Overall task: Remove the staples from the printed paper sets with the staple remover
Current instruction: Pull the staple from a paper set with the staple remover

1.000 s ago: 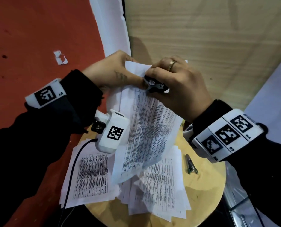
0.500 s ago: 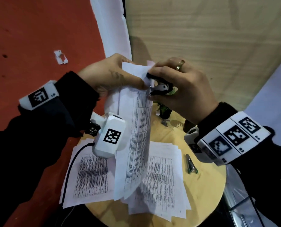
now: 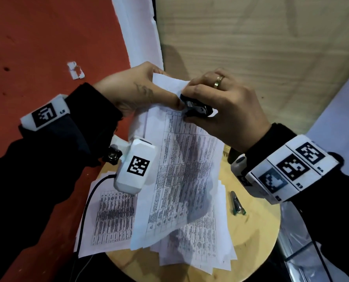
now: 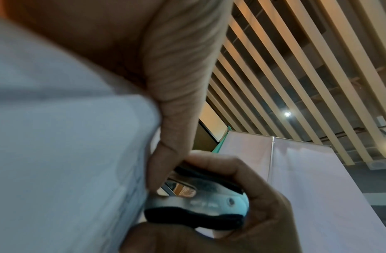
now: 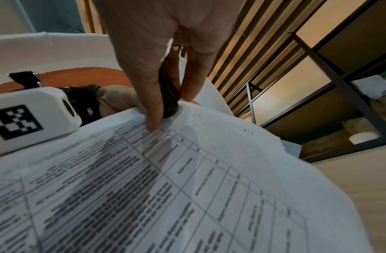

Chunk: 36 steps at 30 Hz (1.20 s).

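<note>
A stapled set of printed pages (image 3: 181, 169) hangs in the air above the round table. My left hand (image 3: 145, 92) pinches its top corner between thumb and fingers. My right hand (image 3: 220, 102) grips the black and silver staple remover (image 3: 196, 107) at that same corner, right beside my left thumb. In the left wrist view the staple remover (image 4: 200, 205) has its metal jaws against the paper's edge (image 4: 79, 154), squeezed by the right fingers. From the right wrist the remover (image 5: 169, 95) shows as a dark shape between thumb and fingers, above the printed sheet (image 5: 166, 188). The staple itself is hidden.
More printed sheets (image 3: 112, 216) lie spread on the round wooden table (image 3: 257, 231), some overhanging its left edge. A small metal tool (image 3: 237, 203) lies on the bare wood at the right. A black cable (image 3: 84, 210) runs down the left side.
The held paper set has swung from edge-on back to facing me. Both hands have stayed at the top corner, shifting slightly, with the remover still at the paper.
</note>
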Tool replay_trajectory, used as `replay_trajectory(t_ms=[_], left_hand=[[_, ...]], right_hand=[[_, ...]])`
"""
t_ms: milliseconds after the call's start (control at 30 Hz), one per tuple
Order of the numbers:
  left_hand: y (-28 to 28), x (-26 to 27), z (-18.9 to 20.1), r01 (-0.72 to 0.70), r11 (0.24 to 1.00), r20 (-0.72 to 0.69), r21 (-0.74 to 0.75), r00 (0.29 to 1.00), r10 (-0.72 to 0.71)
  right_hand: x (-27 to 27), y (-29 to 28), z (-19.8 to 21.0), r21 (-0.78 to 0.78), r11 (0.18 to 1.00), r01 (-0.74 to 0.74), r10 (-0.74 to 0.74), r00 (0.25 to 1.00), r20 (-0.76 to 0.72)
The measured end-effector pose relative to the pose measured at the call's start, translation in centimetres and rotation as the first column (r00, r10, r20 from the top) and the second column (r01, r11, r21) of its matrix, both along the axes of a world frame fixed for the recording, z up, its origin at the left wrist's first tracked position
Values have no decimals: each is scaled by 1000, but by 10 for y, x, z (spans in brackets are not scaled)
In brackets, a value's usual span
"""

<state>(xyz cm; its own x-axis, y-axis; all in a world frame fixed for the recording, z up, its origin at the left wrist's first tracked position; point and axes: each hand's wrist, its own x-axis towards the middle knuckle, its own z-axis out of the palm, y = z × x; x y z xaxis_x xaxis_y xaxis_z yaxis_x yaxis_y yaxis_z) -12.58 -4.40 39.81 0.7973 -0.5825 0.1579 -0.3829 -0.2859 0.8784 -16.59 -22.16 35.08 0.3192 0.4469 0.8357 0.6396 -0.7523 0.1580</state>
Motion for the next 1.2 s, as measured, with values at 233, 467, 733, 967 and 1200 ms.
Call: replay_trajectory(t_ms=[233, 467, 733, 967, 1200], left_hand=[[-2, -1, 4, 34, 998, 1, 61, 999, -34], [-1, 0, -2, 6, 1000, 3, 13, 1000, -6], [0, 0, -7, -28, 994, -27, -106, 999, 25], [0, -2, -11, -41, 991, -117, -129, 993, 26], [-8, -3, -17, -116, 975, -132, -187, 987, 92]], right_hand=[[2, 1, 6, -85, 996, 24, -23, 1000, 7], [-4, -1, 3, 117, 993, 21, -11, 996, -86], [-10, -2, 1, 318, 948, 6, 65, 975, -211], [-15, -6, -1, 655, 755, -12, 252, 928, -274], [-15, 1, -7, 842, 526, 120, 498, 759, -419]])
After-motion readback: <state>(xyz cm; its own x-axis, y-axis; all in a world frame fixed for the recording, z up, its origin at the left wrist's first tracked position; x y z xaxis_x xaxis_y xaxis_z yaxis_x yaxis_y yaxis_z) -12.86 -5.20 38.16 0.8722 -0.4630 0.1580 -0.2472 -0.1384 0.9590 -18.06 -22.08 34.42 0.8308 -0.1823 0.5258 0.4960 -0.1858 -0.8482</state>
